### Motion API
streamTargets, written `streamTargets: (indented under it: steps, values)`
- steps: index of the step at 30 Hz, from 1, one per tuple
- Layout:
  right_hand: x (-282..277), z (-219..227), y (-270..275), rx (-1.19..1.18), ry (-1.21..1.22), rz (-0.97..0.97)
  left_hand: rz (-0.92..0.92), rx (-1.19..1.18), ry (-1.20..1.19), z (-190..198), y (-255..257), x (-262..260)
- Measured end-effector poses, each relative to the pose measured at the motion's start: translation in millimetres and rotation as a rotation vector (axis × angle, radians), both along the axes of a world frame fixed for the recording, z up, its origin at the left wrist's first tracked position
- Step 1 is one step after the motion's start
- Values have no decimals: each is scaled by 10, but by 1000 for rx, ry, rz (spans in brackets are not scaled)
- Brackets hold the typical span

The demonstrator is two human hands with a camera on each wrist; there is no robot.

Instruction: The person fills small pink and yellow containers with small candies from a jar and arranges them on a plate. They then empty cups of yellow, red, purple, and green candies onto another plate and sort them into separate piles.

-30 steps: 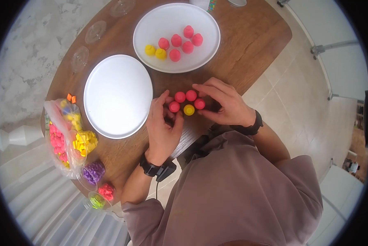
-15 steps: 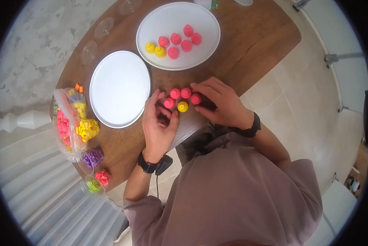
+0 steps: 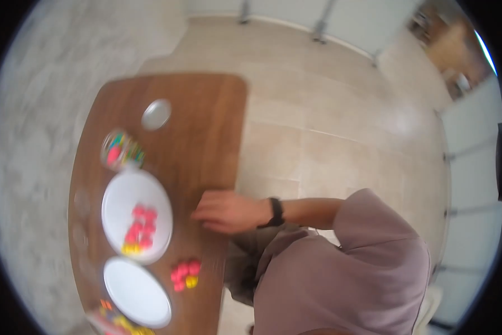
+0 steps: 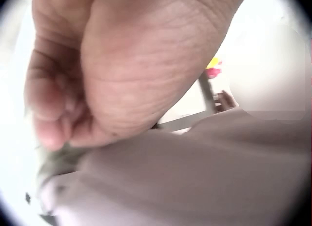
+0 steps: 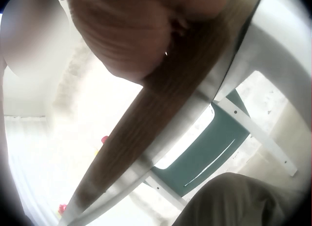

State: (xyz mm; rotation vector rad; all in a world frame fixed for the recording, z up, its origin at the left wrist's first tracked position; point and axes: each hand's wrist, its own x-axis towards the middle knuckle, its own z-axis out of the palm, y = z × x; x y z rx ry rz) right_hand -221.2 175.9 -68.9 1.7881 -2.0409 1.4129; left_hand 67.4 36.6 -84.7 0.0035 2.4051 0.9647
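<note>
My right hand point(image 3: 228, 212) is over the near part of the wooden table point(image 3: 189, 145), its fingers relaxed and holding nothing visible. Beyond its fingertips lies the white oval plate point(image 3: 118, 198) carrying several pink pieces point(image 3: 144, 223) and some yellow pieces point(image 3: 131, 249). Nearer the table edge sits a small cluster of round pink pieces point(image 3: 179, 274) with one yellow piece point(image 3: 191, 282), apart from both hands. Out of the head view, my left hand point(image 4: 141, 55) hangs close to the shirt point(image 4: 195, 182), fingers loosely curled with nothing visible in them.
A second white plate point(image 3: 138, 291) lies beside the first. Farther along stand a clear container point(image 3: 121, 149) of colourful bits and a round pale lid point(image 3: 156, 114). Part of a bag point(image 3: 117, 322) shows at the bottom edge. Tiled floor point(image 3: 329, 139) borders the table.
The head view has turned right and blurred. Both hands have left the pink and yellow cluster; the right has moved along the table, the left has dropped out of the head view.
</note>
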Motion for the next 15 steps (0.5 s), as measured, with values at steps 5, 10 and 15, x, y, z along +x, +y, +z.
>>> streamTargets:
  steps: [5,10,15]
  values:
    - [149,-154,-78,-62,87,-184,-342,95,60,-221,-35,-1233]
    - [150,-179,-102,-161,62,-207,-483,126,58,-243,0,-1797]
    - [143,-151,-107,-167,80,-209,-546,139,32,-212,24,-2064]
